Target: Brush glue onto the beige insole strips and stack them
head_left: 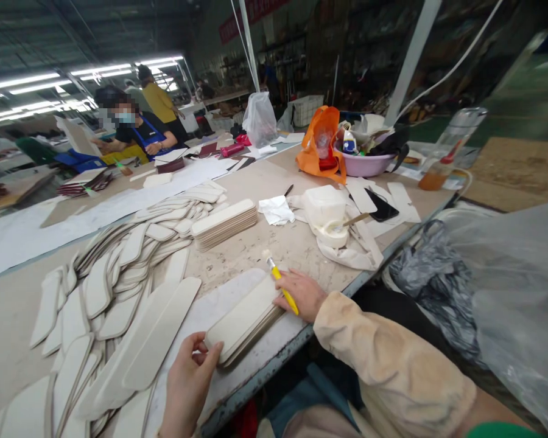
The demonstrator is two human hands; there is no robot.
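A short stack of pale, round-ended panels (244, 316) lies near the table's front edge. My left hand (194, 371) pinches the near left end of this stack between thumb and fingers. In my right hand (301, 295) is a yellow-handled brush (283, 283), its pale bristles pointing up and away. That hand rests at the stack's far right end, its fingers bent round the handle. Beyond the stack, a neat pile of similar panels (223, 224) stands on the table. Many loose panels (114, 286) are heaped to the left.
A white tub (326, 210) with a stick stands on the right, near a phone (381, 205) and a crumpled white cloth (276, 210). Farther back are an orange bag (317, 146) and a purple basin (368, 164). A masked person (137, 131) works across the table at left.
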